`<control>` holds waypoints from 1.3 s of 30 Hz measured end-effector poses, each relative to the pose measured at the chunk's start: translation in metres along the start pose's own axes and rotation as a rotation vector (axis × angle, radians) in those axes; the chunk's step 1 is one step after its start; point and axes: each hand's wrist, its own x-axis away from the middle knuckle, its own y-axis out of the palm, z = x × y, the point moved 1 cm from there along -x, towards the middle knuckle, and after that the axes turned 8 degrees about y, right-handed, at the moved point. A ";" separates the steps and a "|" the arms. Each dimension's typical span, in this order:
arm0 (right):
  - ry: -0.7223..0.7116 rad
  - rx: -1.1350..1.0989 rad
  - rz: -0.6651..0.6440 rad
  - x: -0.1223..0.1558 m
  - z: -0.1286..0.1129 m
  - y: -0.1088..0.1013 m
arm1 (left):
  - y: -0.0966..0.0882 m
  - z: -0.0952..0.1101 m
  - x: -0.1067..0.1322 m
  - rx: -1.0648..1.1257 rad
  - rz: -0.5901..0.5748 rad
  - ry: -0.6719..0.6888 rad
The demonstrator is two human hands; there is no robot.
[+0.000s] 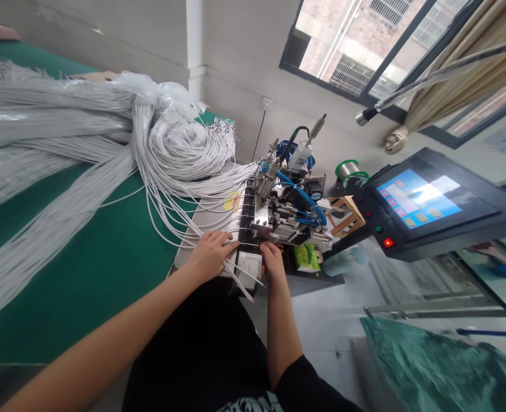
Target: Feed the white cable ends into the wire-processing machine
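My left hand (212, 253) is closed on several white cables (239, 274), whose cut ends stick out past the fingers toward me. Its thumb and forefinger point at the black slotted strip (246, 220) along the front of the bench machine (274, 200). At the strip's near end is my right hand (271, 257), fingers pinched together beside the machine's metal block; what is between them is too small to make out. More white cables lie side by side in the strip's slots and run left into a large bundle (175, 151).
Long bundles of white cable (55, 114) cover much of the green table (119, 252) at left. A control screen (419, 197) stands at right, near a wire spool (349, 170) and a green packet (307, 257). A green sheet (441, 360) lies lower right.
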 end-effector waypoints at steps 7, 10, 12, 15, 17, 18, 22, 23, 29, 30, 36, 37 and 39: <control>-0.012 -0.028 0.002 -0.002 0.001 0.000 | -0.004 0.002 0.001 -0.024 0.046 -0.007; -0.009 -0.035 0.003 -0.002 0.000 0.000 | -0.006 0.003 0.000 -0.016 0.053 -0.009; -0.003 -0.039 0.003 -0.002 0.000 0.001 | -0.009 0.004 0.000 -0.020 0.051 -0.010; 0.010 -0.038 0.002 0.000 0.001 0.001 | -0.011 0.005 -0.001 -0.032 0.063 -0.015; 0.017 -0.037 0.006 0.002 0.002 0.000 | -0.011 0.005 -0.001 -0.036 0.074 -0.018; 0.017 -0.031 0.017 0.003 0.002 -0.001 | -0.010 0.005 -0.001 -0.039 0.082 -0.024; -0.013 0.032 0.103 0.013 0.000 -0.009 | -0.008 0.004 0.000 -0.081 0.134 -0.096; -0.024 0.044 0.115 0.016 -0.001 -0.012 | -0.008 0.004 0.000 -0.099 0.149 -0.119; -0.105 0.045 0.043 0.043 -0.024 -0.027 | -0.013 0.004 -0.001 -0.110 0.198 -0.152; -0.127 0.083 0.004 0.049 -0.030 -0.030 | -0.014 0.004 -0.002 -0.092 0.203 -0.139; -0.163 0.444 -0.372 0.080 -0.054 -0.038 | -0.016 0.005 -0.001 -0.024 0.236 -0.097; -0.166 0.487 -0.423 0.083 -0.056 -0.039 | -0.015 0.004 -0.001 -0.021 0.245 -0.093; -0.167 0.544 -0.480 0.086 -0.057 -0.039 | -0.014 0.003 0.000 -0.020 0.264 -0.079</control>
